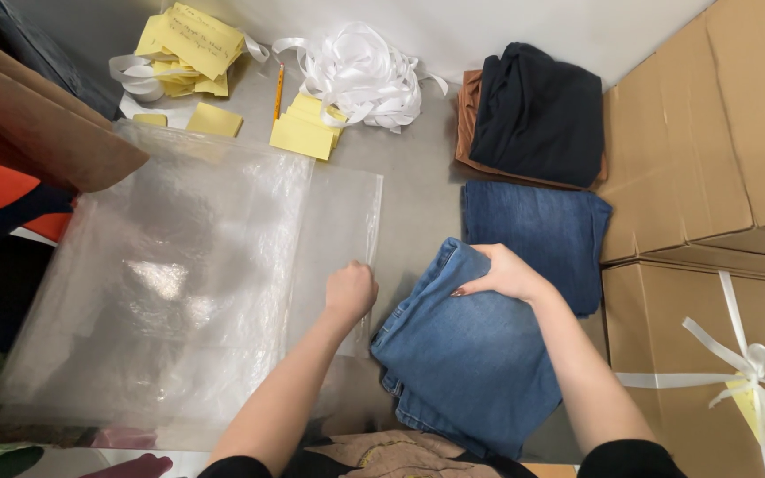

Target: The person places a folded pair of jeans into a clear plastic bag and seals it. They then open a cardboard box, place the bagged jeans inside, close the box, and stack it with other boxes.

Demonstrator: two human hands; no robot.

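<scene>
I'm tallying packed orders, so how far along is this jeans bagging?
Looks done: one cardboard box is closed and tied with white ribbon. In hand: the right hand grips folded blue jeans, and the left hand pinches the edge of a clear plastic bag; the jeans lie outside it. Left: a second pair of jeans and dark folded clothes lie unbagged.

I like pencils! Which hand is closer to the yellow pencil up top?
Left. The left hand rests on the clear plastic bag, straight below the pencil. The right hand lies on the folded jeans, farther right.
</scene>
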